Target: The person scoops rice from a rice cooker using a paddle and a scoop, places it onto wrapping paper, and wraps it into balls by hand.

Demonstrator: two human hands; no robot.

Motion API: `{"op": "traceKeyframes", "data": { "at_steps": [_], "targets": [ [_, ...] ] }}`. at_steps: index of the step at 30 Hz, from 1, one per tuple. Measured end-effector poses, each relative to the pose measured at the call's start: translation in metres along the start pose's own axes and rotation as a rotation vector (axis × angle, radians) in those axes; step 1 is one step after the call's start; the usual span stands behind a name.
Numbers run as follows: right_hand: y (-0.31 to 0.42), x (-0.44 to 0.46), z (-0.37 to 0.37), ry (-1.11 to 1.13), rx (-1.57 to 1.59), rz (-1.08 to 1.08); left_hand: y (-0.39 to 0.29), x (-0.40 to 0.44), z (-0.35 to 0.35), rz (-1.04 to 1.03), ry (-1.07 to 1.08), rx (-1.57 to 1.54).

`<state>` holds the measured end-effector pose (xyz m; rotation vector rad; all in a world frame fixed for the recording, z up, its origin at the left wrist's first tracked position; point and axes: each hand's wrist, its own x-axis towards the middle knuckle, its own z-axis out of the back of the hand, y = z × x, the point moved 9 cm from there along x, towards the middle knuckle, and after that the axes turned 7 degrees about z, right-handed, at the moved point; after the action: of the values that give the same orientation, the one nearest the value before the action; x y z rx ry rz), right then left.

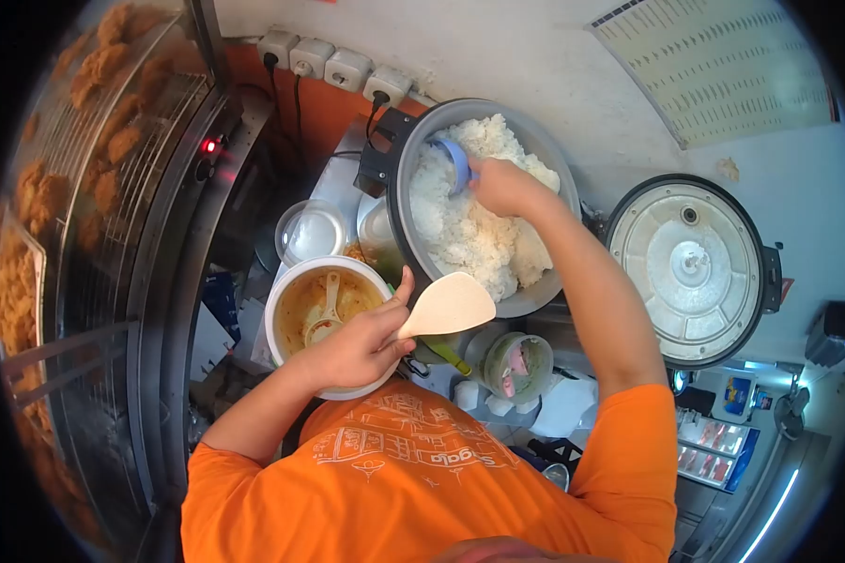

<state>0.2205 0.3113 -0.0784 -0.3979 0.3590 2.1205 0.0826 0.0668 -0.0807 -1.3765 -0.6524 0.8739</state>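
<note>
Right hand (507, 187) is gripping one curved blue scoop (458, 165) in clumpy rice (483, 230), upper centre | left hand (359, 345) is clasping one smooth, flat paddle (453, 305), centre

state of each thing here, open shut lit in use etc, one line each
rice cooker: open, rice inside
cooker lid: raised off the pot
blue scoop: in the rice, right hand on it
pale paddle: held in left hand, out of the rice
white tub: open, ladle inside
red light: lit
</note>
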Motion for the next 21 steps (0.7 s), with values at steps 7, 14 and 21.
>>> {"op": "traceKeyframes", "data": {
  "at_steps": [7, 14, 21],
  "targets": [
    [-0.008, -0.032, -0.036, 0.356, 0.654, -0.250, -0.010, -0.002, 0.010, -0.053, -0.097, -0.092],
    [0.046, -0.021, -0.030, 0.152, 0.341, -0.161, -0.007, 0.000, 0.001, -0.009, -0.041, -0.054],
    [0.014, -0.099, -0.007, 0.193, 1.187, -0.155, -0.025, -0.009, 0.025, -0.092, -0.321, 0.081]
  ]
}}
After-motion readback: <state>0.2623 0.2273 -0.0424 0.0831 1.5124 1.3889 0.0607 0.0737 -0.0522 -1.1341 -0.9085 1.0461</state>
